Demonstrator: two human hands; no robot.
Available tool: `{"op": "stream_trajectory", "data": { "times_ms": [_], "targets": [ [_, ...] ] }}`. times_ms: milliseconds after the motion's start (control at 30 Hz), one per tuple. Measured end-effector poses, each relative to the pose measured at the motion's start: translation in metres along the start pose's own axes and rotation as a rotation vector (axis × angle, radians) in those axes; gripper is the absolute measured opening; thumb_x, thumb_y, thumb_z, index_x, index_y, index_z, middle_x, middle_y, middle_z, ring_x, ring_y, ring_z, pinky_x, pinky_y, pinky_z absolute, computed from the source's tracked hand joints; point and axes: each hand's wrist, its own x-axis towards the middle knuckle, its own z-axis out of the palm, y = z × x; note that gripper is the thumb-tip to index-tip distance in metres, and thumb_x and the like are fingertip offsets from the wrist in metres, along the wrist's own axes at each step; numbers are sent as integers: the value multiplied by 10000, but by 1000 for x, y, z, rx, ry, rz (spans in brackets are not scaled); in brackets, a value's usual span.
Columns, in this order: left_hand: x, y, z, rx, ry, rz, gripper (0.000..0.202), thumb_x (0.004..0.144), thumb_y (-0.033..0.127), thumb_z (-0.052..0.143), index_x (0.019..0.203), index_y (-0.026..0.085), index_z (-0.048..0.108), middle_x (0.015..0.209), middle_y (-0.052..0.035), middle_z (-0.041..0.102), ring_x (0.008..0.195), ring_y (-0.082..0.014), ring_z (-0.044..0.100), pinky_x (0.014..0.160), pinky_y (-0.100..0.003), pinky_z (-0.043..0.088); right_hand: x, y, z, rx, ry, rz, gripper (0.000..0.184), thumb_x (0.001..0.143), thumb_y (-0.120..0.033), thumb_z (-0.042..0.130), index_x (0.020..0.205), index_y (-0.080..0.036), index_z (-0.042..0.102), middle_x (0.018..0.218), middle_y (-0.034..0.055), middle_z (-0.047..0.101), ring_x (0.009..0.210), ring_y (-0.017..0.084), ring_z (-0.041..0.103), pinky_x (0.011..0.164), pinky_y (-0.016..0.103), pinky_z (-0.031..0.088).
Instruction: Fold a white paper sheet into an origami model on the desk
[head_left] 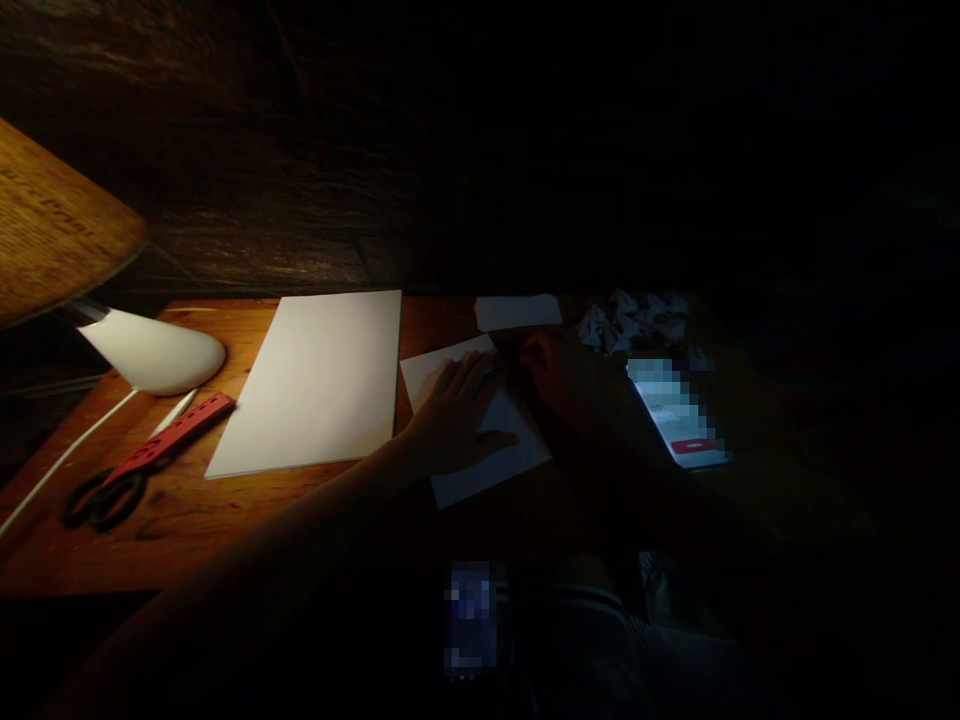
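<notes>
My left hand lies flat on a white sheet of paper on the wooden desk, pressing it down. The sheet sits at an angle and may be folded. My right hand is deep in shadow at the sheet's far right edge. Its fingers are too dark to make out, so I cannot tell whether it pinches the paper.
A large white sheet lies left of my hands, beyond it a white lamp. A red ruler rests on black-handled scissors. Crumpled paper and a lit phone lie to the right; a small paper lies behind.
</notes>
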Motion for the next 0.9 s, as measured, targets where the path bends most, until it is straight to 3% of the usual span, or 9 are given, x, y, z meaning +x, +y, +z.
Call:
{"op": "stream_trajectory", "data": {
  "times_ms": [133,467,667,900],
  "targets": [
    [-1,-1,1,-7,9,1,917,957,706,555,1599,81,361,1714,-282,331,1617,-469,268,1292,-685,252,0,-1,3,-3,30,23,95,980,-191,625,1013,-196,715,1138,135,711,1106,306,645,962,428,503],
    [0,-1,3,-8,-7,-11,920,952,701,576,1612,102,344,1731,-284,288,1627,-473,237,1295,-690,244,-11,26,-8,40,160,59,119,969,-199,596,1029,-200,699,1105,156,719,1062,334,650,935,469,517],
    [-1,-2,-1,-12,-12,-22,913,944,678,614,1602,94,368,1722,-298,294,1624,-478,244,1291,-683,262,17,27,-11,39,187,65,93,973,-238,633,1023,-219,709,1135,128,728,1101,319,644,977,481,491],
    [1,-4,-6,-12,-18,-45,874,943,664,629,1599,141,384,1722,-268,319,1623,-464,262,1287,-695,268,50,15,-8,-17,183,97,158,991,-250,597,1057,-216,737,1197,153,716,1184,350,601,999,494,449]
  ]
}}
